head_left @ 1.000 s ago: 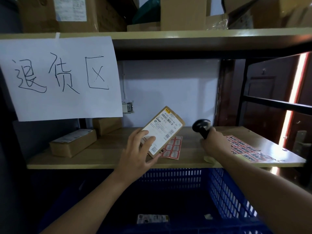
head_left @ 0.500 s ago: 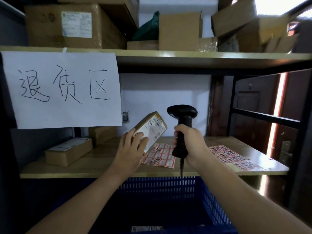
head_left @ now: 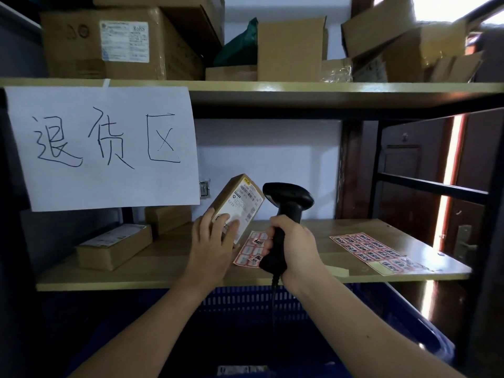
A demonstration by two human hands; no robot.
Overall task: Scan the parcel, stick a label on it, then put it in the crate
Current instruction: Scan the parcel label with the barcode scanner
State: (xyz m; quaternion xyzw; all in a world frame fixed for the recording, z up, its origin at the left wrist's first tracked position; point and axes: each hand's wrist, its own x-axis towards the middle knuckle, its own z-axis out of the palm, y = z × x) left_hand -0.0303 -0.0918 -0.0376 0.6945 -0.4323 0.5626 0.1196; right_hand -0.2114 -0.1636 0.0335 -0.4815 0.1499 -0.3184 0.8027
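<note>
Parcel storeroom: shelf rack (head_left: 272, 90), stacked cartons (head_left: 120, 45), handwritten returns sign (head_left: 103, 148).

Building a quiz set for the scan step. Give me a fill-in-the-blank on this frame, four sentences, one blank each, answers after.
1. The left hand holds the ___, tilted, with its printed label facing the scanner.
2. The scanner is gripped in the ___ hand.
3. Two red sticker sheets lie flat on the wooden ___.
4. The crate below the shelf is ___ in colour.

Missing words: parcel; right; shelf; blue
</note>
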